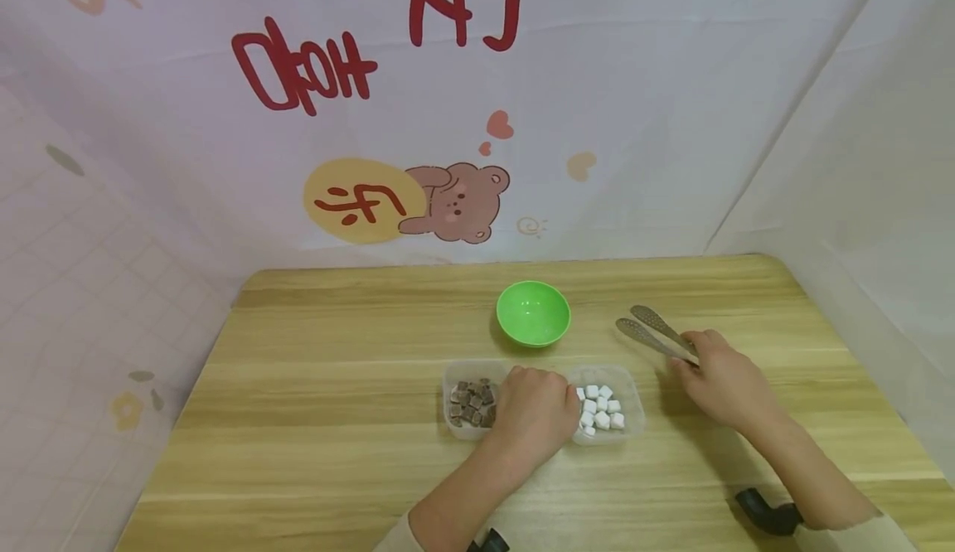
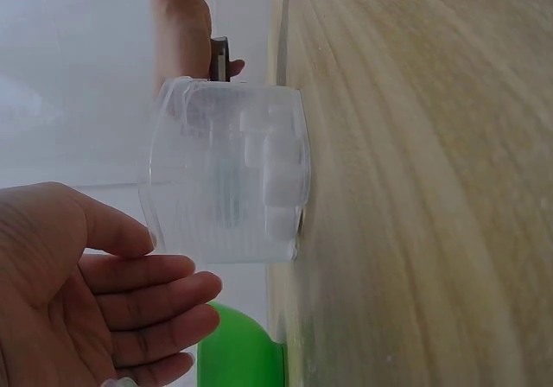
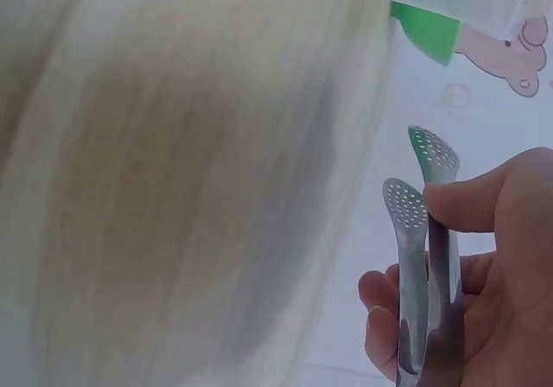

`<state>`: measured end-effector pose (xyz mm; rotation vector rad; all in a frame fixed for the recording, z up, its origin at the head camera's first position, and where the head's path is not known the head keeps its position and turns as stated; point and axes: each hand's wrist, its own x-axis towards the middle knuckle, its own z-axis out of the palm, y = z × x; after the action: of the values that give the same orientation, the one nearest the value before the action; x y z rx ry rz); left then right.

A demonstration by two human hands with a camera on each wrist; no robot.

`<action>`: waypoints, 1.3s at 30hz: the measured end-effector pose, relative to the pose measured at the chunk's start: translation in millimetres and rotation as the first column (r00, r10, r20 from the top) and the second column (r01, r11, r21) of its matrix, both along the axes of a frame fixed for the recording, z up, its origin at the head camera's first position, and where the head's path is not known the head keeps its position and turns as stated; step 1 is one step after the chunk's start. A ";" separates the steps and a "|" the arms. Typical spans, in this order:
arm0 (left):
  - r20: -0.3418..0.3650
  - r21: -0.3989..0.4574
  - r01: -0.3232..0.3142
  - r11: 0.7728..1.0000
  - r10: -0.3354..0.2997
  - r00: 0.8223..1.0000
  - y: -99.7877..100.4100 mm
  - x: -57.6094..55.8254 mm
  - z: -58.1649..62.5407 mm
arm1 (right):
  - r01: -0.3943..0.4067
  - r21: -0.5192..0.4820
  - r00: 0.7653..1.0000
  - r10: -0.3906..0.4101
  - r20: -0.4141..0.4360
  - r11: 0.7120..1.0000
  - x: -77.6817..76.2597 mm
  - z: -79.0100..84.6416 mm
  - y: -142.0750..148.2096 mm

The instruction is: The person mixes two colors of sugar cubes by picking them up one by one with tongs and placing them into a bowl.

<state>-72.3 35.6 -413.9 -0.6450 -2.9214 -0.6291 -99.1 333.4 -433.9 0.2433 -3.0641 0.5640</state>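
My right hand (image 1: 724, 378) grips metal tongs (image 3: 413, 270) with perforated tips, at the right of the table. The two tips stand apart, with nothing between them. Between two clear plastic boxes is my left hand (image 1: 539, 409), its fingers loosely bent and nothing visibly held in the left wrist view. The thumb tip is at the rim of the box with white cubes (image 2: 229, 171); whether it touches cannot be told. Brown cubes (image 1: 470, 403) lie in the left box (image 1: 457, 368), partly hidden by this hand. White cubes (image 1: 601, 407) fill part of the right box (image 1: 632, 403).
A green bowl (image 1: 533, 313) stands behind the two boxes, with nothing in it. The wooden table (image 1: 336, 419) meets a white printed cloth (image 1: 634, 104) at the back and sides. Black wrist gear (image 1: 768, 515) shows below the right forearm.
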 end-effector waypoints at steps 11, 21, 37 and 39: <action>0.032 0.052 -0.004 0.999 0.002 0.999 -0.9 -0.8 -0.9 | 0.005 -0.044 1.000 -0.004 0.005 0.999 6.5 15.4 3.3; 0.052 0.072 -0.011 0.997 0.008 0.999 -0.5 -1.5 0.4 | 0.003 -0.035 0.998 -0.005 -0.058 0.999 12.2 33.2 -0.6; 0.036 0.084 0.003 0.996 -0.006 0.999 -2.1 -3.3 -2.2 | -0.196 0.088 0.922 0.214 -0.324 0.977 25.5 56.3 0.8; 0.041 0.086 0.006 0.996 -0.009 0.999 -2.2 -3.5 -1.7 | -0.220 0.099 0.908 0.241 -0.343 0.970 26.5 57.6 1.1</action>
<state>-75.8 33.4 -415.6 -0.6409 -2.9117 -0.7724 -72.6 334.5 -376.2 0.6413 -2.7193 0.3844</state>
